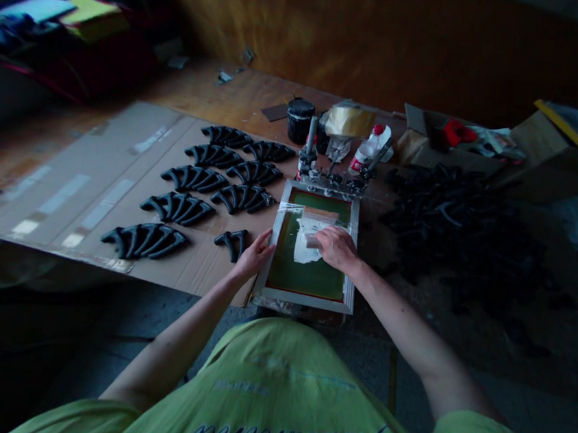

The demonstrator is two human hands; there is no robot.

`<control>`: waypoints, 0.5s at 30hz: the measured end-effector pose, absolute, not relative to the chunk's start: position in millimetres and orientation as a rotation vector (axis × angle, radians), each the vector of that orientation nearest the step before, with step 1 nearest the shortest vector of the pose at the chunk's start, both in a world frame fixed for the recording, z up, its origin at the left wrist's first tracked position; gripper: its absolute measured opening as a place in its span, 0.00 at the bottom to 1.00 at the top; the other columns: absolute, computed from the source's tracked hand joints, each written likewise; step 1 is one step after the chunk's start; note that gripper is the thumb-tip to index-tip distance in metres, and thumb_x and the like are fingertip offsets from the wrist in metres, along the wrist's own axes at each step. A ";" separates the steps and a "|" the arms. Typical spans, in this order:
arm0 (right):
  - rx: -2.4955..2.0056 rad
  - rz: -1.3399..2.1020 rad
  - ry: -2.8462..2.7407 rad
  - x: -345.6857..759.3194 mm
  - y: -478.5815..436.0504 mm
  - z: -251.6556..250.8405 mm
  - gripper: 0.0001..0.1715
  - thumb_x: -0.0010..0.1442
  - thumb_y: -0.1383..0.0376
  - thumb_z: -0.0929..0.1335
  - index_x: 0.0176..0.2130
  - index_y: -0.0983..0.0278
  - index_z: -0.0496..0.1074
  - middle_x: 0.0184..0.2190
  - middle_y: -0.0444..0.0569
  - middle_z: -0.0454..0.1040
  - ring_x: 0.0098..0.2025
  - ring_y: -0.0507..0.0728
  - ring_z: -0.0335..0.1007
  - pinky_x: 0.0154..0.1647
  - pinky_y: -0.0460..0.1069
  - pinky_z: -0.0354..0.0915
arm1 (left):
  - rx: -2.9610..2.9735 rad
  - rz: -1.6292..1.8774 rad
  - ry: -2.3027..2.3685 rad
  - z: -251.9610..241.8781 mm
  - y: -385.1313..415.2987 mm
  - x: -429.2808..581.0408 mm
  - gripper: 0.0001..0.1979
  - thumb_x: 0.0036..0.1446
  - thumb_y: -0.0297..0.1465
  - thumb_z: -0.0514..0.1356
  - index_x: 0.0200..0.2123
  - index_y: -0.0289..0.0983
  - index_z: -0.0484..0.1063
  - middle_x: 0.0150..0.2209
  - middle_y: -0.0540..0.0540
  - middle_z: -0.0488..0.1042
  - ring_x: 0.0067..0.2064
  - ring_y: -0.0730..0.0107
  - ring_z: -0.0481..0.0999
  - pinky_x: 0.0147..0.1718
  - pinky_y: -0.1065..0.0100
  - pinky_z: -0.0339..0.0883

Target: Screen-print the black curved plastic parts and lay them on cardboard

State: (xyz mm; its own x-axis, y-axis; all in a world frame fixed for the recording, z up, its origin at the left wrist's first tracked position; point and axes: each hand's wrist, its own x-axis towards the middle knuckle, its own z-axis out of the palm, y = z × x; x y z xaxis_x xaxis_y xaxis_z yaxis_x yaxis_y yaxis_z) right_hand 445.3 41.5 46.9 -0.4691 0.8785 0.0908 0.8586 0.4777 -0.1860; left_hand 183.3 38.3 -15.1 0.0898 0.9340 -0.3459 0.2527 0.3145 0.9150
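Observation:
A silk-screen frame [305,301] with a metal border and green mesh lies in front of me, its far end at a metal clamp stand [331,180]. White ink [306,251] is spread in a patch on the mesh. My right hand [338,248] is closed round a wooden-handled squeegee [320,216] over that ink. At the frame's left border, my left hand [257,253] grips the edge with thumb and fingers. Close by on the left, a small group of black curved handles [233,242] lies on the cardboard. Whatever is under the screen is hidden.
Several fanned rows of black handles [179,208] lie on the cardboard sheet [94,155]. A dark heap of similar parts [454,220] spreads to the right. Behind the clamp stand are a black tub [299,118] and a red-capped bottle [365,154]. An open carton [420,144] sits back right.

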 end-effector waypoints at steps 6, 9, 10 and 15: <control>-1.199 0.317 -2.814 468.3 27.0 57.7 0.14 0.52 0.77 0.67 0.36 0.62 0.76 0.34 0.49 0.77 0.41 0.58 0.69 0.41 0.50 0.59 | 1.130 0.759 1.359 -22.2 36.6 182.5 0.39 0.52 0.45 0.63 0.66 0.39 0.63 0.29 0.51 0.74 0.25 0.74 0.70 0.24 0.74 0.61; -1.321 0.277 -2.682 463.1 36.0 59.9 0.11 0.54 0.74 0.68 0.34 0.60 0.76 0.32 0.47 0.77 0.40 0.58 0.70 0.41 0.50 0.60 | 1.096 0.780 1.286 -22.8 36.5 183.0 0.40 0.53 0.47 0.63 0.67 0.40 0.60 0.29 0.51 0.74 0.26 0.73 0.71 0.25 0.74 0.62; -1.365 0.220 -2.618 459.2 35.8 57.3 0.11 0.55 0.74 0.68 0.35 0.60 0.77 0.33 0.48 0.78 0.41 0.58 0.70 0.41 0.51 0.61 | 1.078 0.783 1.268 -22.1 36.3 183.1 0.41 0.52 0.47 0.63 0.67 0.39 0.60 0.30 0.51 0.74 0.26 0.72 0.72 0.25 0.74 0.62; -1.295 0.097 -2.538 448.8 11.2 34.6 0.16 0.56 0.76 0.66 0.42 0.64 0.77 0.41 0.53 0.79 0.43 0.59 0.72 0.44 0.53 0.65 | 1.020 0.768 1.251 -16.5 35.2 183.1 0.42 0.51 0.49 0.65 0.67 0.40 0.60 0.32 0.50 0.75 0.27 0.72 0.72 0.25 0.74 0.63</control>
State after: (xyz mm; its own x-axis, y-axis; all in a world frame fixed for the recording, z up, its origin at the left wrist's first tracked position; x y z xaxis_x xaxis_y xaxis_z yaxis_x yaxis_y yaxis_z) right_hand 448.8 11.2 34.6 -0.5537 0.8018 0.2248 0.7822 0.5934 -0.1899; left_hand 183.1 35.2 -16.5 0.1804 0.9049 -0.3855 0.0652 0.3801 0.9227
